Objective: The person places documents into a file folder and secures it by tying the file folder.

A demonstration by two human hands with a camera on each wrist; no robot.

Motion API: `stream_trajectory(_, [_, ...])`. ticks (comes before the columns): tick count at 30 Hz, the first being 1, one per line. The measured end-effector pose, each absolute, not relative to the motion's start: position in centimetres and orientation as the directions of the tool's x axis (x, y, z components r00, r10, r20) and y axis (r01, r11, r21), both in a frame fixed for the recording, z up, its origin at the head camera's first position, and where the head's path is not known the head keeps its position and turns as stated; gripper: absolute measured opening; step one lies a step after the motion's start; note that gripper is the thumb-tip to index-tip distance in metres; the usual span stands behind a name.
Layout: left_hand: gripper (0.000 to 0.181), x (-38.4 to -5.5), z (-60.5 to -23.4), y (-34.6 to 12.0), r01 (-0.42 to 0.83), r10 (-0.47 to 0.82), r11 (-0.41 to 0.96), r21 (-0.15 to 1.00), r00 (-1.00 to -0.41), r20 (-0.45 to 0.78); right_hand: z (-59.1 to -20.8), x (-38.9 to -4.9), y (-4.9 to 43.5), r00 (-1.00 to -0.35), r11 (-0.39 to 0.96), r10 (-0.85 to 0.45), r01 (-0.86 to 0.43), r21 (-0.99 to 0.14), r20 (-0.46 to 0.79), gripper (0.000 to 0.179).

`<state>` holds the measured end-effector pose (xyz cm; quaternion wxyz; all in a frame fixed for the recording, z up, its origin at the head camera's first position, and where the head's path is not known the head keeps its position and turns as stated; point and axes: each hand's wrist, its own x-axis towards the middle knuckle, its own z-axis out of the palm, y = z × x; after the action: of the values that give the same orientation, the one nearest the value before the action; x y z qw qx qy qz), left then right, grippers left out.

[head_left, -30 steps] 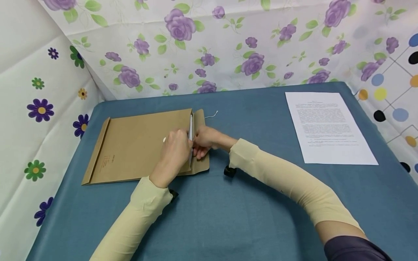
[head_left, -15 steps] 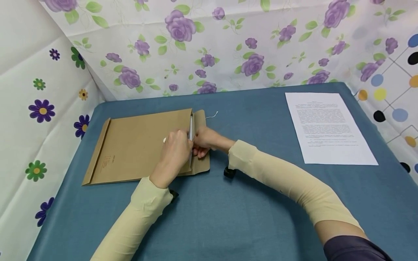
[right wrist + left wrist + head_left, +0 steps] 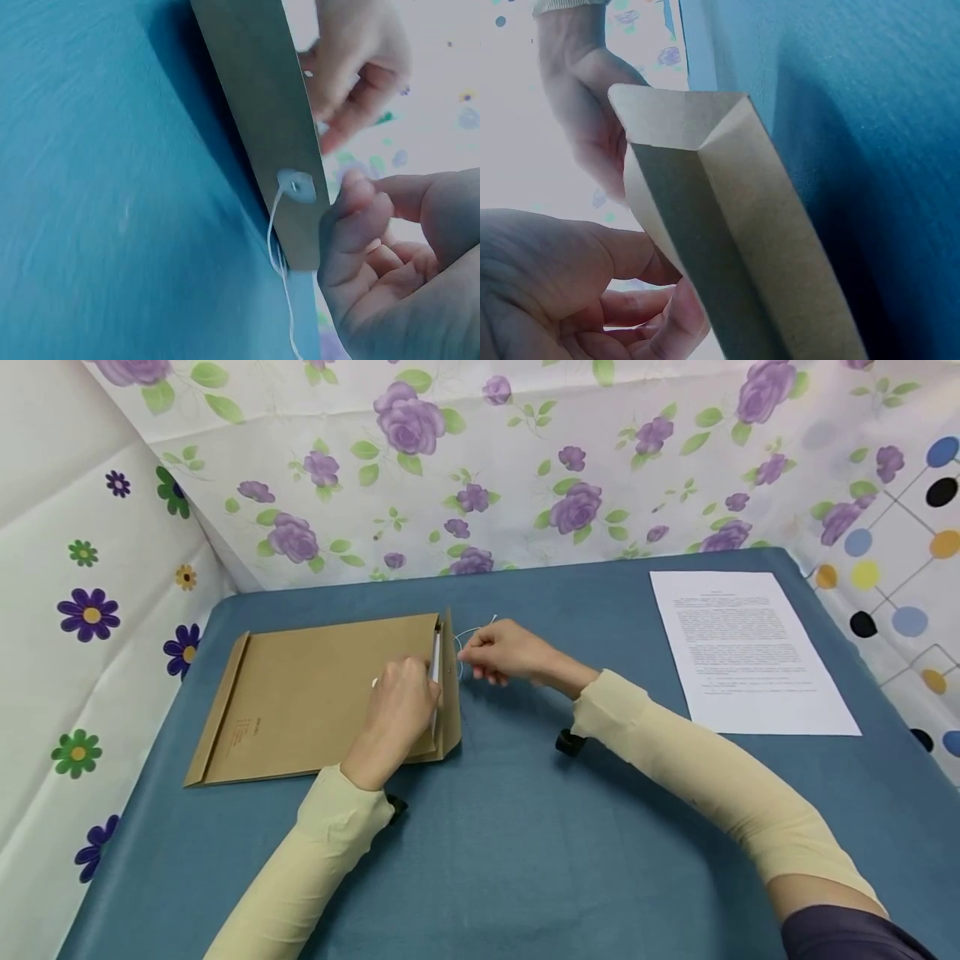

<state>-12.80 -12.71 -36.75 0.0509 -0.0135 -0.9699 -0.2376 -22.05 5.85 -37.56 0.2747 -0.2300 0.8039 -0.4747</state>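
A brown kraft string-tie envelope [image 3: 315, 693] lies flat on the left part of the table. White paper [image 3: 436, 656] shows in its opening on the right. With curled fingers, my left hand [image 3: 401, 697] pinches the envelope's front panel at that opening. The flap [image 3: 451, 710] stands up from the table. Its outer side bears a white button [image 3: 298, 186] with a thin white string [image 3: 289, 311] hanging from it. Beside the flap is my right hand [image 3: 513, 652], fingers curled and thumb against them, nothing visible between them. The string passes close to its fingertips.
A printed sheet of paper [image 3: 753, 652] lies at the back right of the blue-covered table [image 3: 525, 860]. Floral curtains [image 3: 517, 460] close off the back and sides. Black wrist bands [image 3: 570, 742] sit under both sleeves.
My right hand has left the inside of the flap and moved right, to its outer side. The flap has swung from lying nearly flat to upright. My left hand stays in place.
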Motion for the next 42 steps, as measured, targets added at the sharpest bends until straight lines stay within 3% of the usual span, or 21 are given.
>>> stream_trajectory(6, [0.031, -12.7, -36.8, -12.7, 0.059, 0.007, 0.876, 0.479, -0.994, 0.11, -37.4, -22.6, 9.4, -0.781, 0.451, -0.592, -0.117, -0.885, -0.198, 0.032])
stream_trajectory(18, [0.033, -12.8, -36.8, -12.7, 0.047, -0.008, 0.878, 0.477, -0.994, 0.112, -37.5, -23.5, 15.8, -0.844, 0.59, -0.536, -0.351, -0.727, -0.027, 0.053])
stream_trajectory(26, [0.021, -12.8, -36.8, -12.8, 0.055, -0.001, 0.88, 0.472, -0.993, 0.117, -37.4, -24.1, 19.2, -0.878, 0.701, -0.476, -0.346, -0.624, -0.048, 0.07])
stream_trajectory(42, [0.024, -12.8, -36.6, -12.8, 0.046, -0.002, 0.882, 0.47, -0.995, 0.101, -37.5, -24.8, 25.6, -0.9, 0.835, -0.434, -0.382, -0.396, -0.048, 0.089])
